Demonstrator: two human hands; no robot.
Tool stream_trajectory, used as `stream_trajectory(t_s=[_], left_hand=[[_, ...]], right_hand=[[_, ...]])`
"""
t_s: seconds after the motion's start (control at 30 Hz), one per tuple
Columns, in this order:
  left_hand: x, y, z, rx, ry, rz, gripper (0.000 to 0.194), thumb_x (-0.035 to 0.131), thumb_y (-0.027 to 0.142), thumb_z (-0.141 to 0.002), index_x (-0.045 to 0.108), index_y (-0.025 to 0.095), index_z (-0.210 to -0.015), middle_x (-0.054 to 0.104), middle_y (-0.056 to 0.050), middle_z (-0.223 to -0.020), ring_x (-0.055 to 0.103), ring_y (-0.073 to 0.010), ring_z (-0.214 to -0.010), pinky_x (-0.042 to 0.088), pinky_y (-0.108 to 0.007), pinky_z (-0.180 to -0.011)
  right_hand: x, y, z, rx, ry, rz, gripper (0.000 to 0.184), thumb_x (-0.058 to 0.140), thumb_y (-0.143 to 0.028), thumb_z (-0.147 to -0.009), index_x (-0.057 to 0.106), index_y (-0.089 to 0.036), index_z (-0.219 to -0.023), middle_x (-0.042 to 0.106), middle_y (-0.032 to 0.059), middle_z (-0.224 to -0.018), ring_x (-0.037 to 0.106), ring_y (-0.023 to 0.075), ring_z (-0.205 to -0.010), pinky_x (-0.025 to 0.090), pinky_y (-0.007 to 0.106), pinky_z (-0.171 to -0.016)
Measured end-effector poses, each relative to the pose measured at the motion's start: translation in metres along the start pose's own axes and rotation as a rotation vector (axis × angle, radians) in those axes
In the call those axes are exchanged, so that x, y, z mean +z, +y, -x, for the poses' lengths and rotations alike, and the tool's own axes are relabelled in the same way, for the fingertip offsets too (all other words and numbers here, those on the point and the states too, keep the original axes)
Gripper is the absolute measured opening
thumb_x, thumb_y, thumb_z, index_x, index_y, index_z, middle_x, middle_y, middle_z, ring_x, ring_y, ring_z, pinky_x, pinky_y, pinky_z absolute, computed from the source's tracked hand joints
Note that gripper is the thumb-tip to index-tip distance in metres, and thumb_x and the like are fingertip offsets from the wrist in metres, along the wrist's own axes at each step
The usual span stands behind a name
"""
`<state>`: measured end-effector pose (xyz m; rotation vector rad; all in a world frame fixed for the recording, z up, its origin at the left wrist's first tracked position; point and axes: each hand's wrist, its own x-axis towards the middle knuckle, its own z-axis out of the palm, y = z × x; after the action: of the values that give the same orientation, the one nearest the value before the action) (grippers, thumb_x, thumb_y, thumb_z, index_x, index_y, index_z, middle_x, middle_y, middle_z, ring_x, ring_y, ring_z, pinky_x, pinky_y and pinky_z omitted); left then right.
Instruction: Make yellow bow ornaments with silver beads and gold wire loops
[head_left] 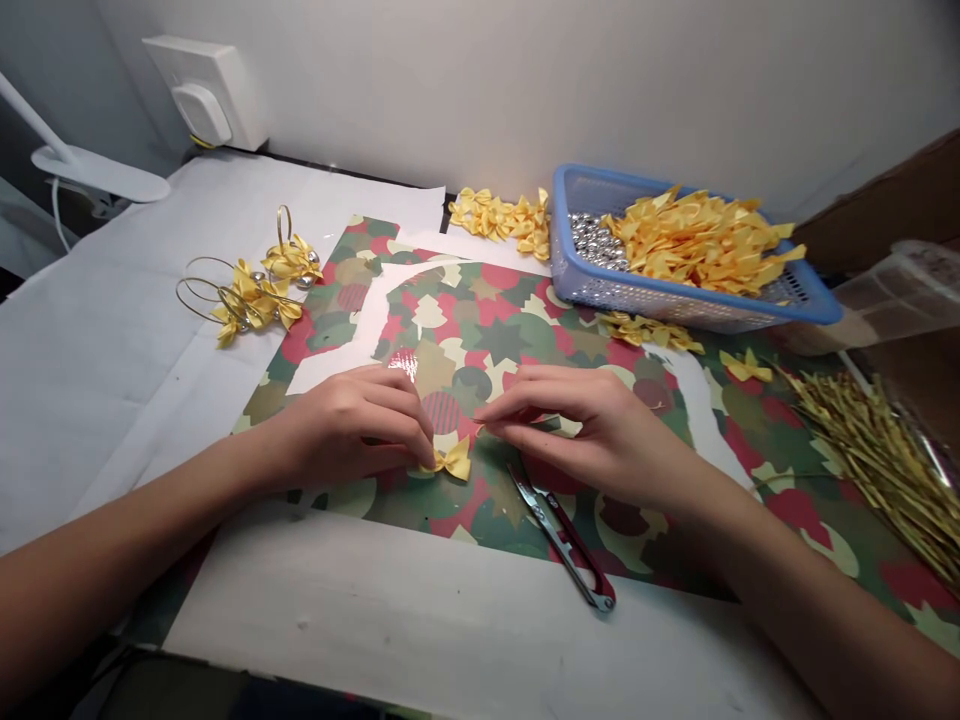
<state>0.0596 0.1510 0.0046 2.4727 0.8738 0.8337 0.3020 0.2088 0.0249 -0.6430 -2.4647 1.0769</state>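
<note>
Two bare hands are recorded above a sheet of camouflage-patterned paper (487, 310). One yellow satin bow (452, 461) is positioned on the paper directly beneath the fingertips of the left hand (345, 430), whose fingers are curled into a narrow grip; contact is seen, but whether the bow is firmly held cannot be told. The right hand (592, 430) is placed just beside the left, with its thumb and forefinger closed in a narrow pinch; the pinched item is too small and hidden to be identified. One pair of red-handled thread snips (559, 535) is lying below the right hand, not touched. One blue plastic basket (570, 240) is placed beyond the paper, containing one heap of loose yellow bows (697, 240) and one mass of silver beads (592, 238), uncounted. Two further bow piles are noted, one (499, 215) behind the basket's left side and one (649, 330) against its front, with one separate bow (745, 366) to the right. Two clusters of gold wire loops with bows (247, 300) are seen at left, and one bundle of gold twist ties (877, 460) is seen at right.
</note>
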Motion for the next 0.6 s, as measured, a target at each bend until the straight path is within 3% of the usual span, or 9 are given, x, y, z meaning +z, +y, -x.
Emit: stream_trajectory(t_s=[0.2,0.6], left_hand=[[0.0,0.0,0.001,-0.003,-0.011,0.016,0.02,0.057,0.01,-0.088,0.07,0.021,-0.076,0.074,0.0,-0.074,0.056,-0.0128,-0.07,0.048,-0.024,-0.071],[-0.003,0.0,-0.004,0.011,-0.042,0.005,0.017,0.06,0.009,-0.086,0.069,0.02,-0.077,0.072,0.0,-0.071,0.054,-0.0121,-0.068,0.049,-0.024,-0.068]], right_hand=[[0.004,-0.01,0.005,-0.136,-0.064,0.151,0.025,0.047,-0.009,-0.092,0.07,-0.016,-0.096,0.063,0.0052,-0.08,0.057,0.0122,-0.066,0.045,0.021,-0.056],[0.012,-0.019,0.007,-0.082,-0.087,0.283,0.024,0.043,-0.008,-0.093,0.065,-0.015,-0.088,0.057,0.0023,-0.073,0.048,0.0112,-0.058,0.038,0.021,-0.052]])
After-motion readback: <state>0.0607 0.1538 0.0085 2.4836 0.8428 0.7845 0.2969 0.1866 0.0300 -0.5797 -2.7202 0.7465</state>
